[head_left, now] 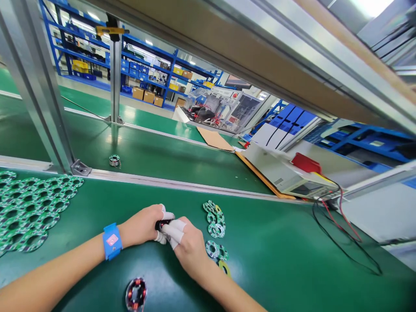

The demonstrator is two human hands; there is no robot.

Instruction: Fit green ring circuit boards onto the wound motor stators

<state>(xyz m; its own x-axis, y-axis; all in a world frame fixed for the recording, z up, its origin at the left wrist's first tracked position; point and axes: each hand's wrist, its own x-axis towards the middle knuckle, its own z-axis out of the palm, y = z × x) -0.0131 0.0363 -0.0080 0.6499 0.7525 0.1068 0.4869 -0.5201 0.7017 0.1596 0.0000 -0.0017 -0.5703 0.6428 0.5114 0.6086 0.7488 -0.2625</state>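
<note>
Near the middle of the green bench, my left hand point(147, 225) and my right hand point(188, 242) meet around a small dark motor stator point(161, 224). White covers wrap several fingertips, and both hands have their fingers closed on the part, hiding most of it. A blue band point(112, 241) circles my left wrist. Below the hands lies another stator with copper-red windings point(136, 294). To the right of my right hand, green ring-shaped circuit boards point(212, 248) lie in a loose row, with a yellow ring point(224, 268) among them.
Many green ring boards point(30, 208) cover the bench at left. Behind the metal rail point(169, 185) sits a wound stator point(114, 160). A metal post point(42, 95) rises at left. At right are a grey instrument point(276, 169) and loose cables point(344, 234).
</note>
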